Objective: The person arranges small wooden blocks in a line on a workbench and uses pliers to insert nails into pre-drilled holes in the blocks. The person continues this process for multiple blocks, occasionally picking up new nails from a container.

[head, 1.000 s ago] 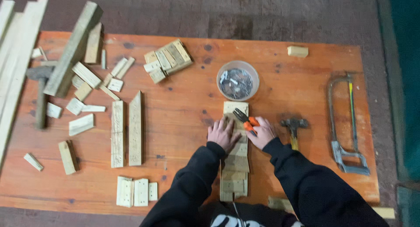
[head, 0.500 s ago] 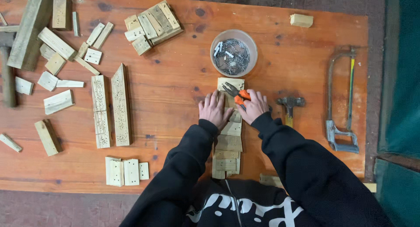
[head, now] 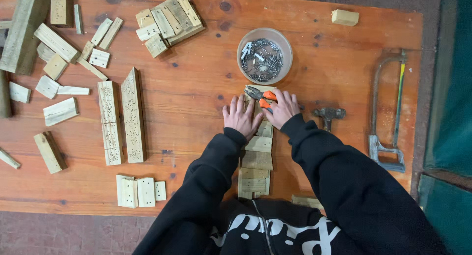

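The left hand (head: pixel 241 117) lies flat, fingers spread, on a column of wood pieces (head: pixel 256 159) running down the middle of the surface (head: pixel 196 93). The right hand (head: pixel 282 107) closes around orange-handled pliers (head: pixel 260 97) at the column's top, just below a bowl of nails (head: pixel 264 56). The pliers look stiff and light, best held by the handles.

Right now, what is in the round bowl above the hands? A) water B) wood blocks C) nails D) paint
C: the round bowl on the table holds a pile of thin grey nails, just past the orange-handled pliers in the right hand.
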